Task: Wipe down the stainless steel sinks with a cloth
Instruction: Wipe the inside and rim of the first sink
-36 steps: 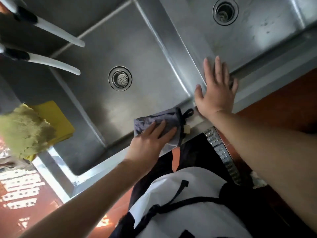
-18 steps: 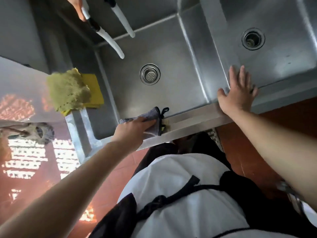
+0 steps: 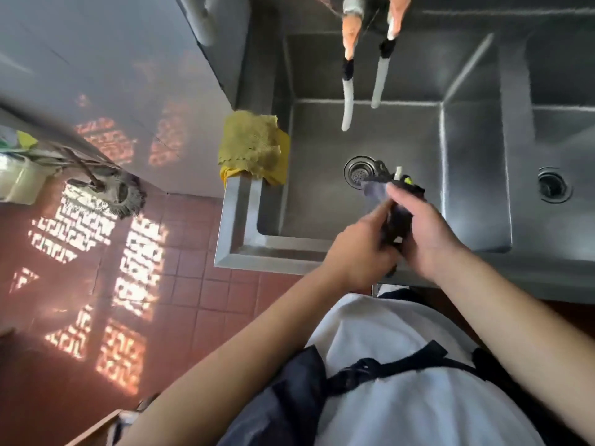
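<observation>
Hands are meeting over the front edge of the left sink [image 3: 322, 201], both gripping the same grey cloth [image 3: 394, 217]. The left hand [image 3: 360, 249] is closing around the cloth's lower part, while the right hand [image 3: 428, 233] is wrapping over it from the other side, fingers curled. The cloth is bunching between the palms, its upper end with dark trim sticking out above the fingers and lying in line with the drain strainer [image 3: 359, 172]. Two white faucet hoses [image 3: 347, 101] are hanging over the basin. A yellow rag [image 3: 249, 146] is draping over the sink's left rim. The right sink [image 3: 553, 149], with its own drain, is sitting just beside it. A mop [image 3: 106, 191] is resting on the red tiled floor [image 3: 180, 300].
</observation>
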Demonstrator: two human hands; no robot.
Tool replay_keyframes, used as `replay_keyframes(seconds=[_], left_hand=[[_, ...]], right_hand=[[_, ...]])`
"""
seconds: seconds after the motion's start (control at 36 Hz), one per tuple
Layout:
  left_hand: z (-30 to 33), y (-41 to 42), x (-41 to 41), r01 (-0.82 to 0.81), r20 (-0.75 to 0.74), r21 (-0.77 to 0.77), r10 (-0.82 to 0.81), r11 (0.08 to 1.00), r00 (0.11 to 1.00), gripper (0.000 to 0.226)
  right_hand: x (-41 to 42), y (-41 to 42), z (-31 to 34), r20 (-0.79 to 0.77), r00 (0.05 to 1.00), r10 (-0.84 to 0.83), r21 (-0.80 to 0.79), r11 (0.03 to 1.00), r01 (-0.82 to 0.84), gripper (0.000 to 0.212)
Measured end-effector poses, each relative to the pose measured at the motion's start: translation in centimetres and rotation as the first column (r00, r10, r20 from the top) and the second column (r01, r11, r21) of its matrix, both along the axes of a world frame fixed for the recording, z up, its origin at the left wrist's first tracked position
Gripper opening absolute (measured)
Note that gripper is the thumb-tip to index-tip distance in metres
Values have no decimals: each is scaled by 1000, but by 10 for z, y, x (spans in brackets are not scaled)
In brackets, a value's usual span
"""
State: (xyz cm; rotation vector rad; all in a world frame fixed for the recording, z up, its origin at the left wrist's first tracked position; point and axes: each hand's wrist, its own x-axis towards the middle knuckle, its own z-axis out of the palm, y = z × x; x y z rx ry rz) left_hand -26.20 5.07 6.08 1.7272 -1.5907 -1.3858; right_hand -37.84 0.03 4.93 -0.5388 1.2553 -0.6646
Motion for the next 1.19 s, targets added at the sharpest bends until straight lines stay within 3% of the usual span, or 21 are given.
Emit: replay_keyframes(seconds=[0.08,0.17,0.22,0.28,0.39,0.44,0.56,0.64,0.69,0.94,1.08,1.19], left_hand=[[-12,13,11,-38,-277,161,82,986,957,65],[-24,26,39,-255,-366,224,324,941,872,44],[-32,35,66,-441,-305,187,479,878,823,42],[-44,48,95,-633,-153,110,642,767,751,42],[-59,81,145,-867,112,-40,865,496,490,49],[-61,95,160,-912,170,-32,902,408,397,50],[-62,119,156,-971,177,-30,958,237,228,55],[-65,128,136,-977,228,23,950,213,213,61],[-70,129,124,-975,275,50,935,218,224,65],[-80,82,86,-980,374,-62,915,190,153,64],[-97,46,88,-934,532,-81,808,348,255,65],[-124,10,79,-944,632,56,720,325,286,66]], right_hand=[[-2,3,-9,-67,998,-21,101,994,28,14],[-3,11,-16,-57,998,27,278,961,-10,19],[1,8,-22,-115,993,22,279,960,11,28],[12,-1,-24,-187,981,52,175,984,-19,26],[55,-21,-24,-387,900,201,-155,948,-278,29],[84,-27,-25,-506,800,322,-313,796,-518,37],[147,-24,-51,-760,466,453,-378,274,-884,53],[181,-6,-84,-765,114,634,-193,-57,-979,63],[184,9,-103,-774,-49,631,-82,-176,-981,70],[124,-6,-117,-672,-33,739,-156,-185,-970,68],[31,-31,-106,-566,-10,824,-94,-76,-993,62],[-41,-60,-94,-375,-30,927,-10,-36,-999,53]])
